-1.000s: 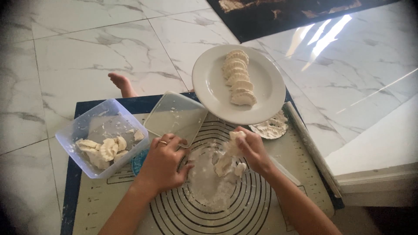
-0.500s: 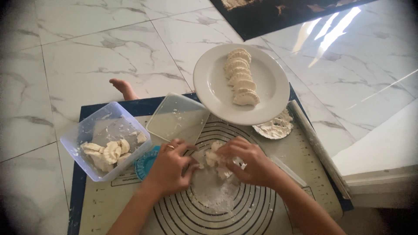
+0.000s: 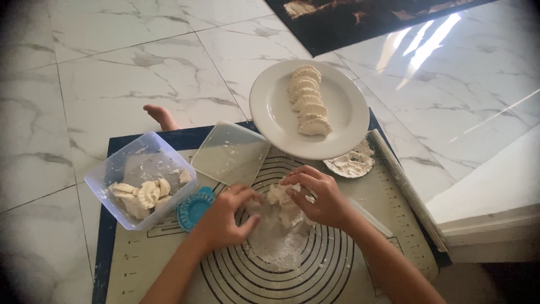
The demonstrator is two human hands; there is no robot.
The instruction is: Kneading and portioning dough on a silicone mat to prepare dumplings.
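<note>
Near the lower middle of the frame both hands meet over a pastry mat (image 3: 388,186) printed with dark concentric rings, which lies on a pale marbled floor (image 3: 112,73). The left hand (image 3: 222,217) and the right hand (image 3: 320,197) close in from either side on a soft lump of white dough (image 3: 281,205), fingers curled and pinching its edges; the dough sits just above a dusting of loose flour (image 3: 278,247) at the centre of the rings. Judging by what lies around, a good part of the work looks done: a white plate (image 3: 270,112) in the upper middle of the frame carries a row of five or so folded dumplings (image 3: 308,101), neatly overlapped. More remains, though: the clear plastic tub (image 3: 107,174) at the left edge of the mat holds several pale dough pieces (image 3: 143,194) not yet on the plate, and the lump between the hands is not yet shaped. A clear lid (image 3: 230,152) lies flat between tub and plate, a round blue dumpling press (image 3: 191,211) rests just below the tub, a small heap of flour (image 3: 351,162) lies under the plate's lower right rim, and a slim rolling pin (image 3: 402,186) lies along the mat's right edge. A bare foot (image 3: 160,116) shows above the mat.
</note>
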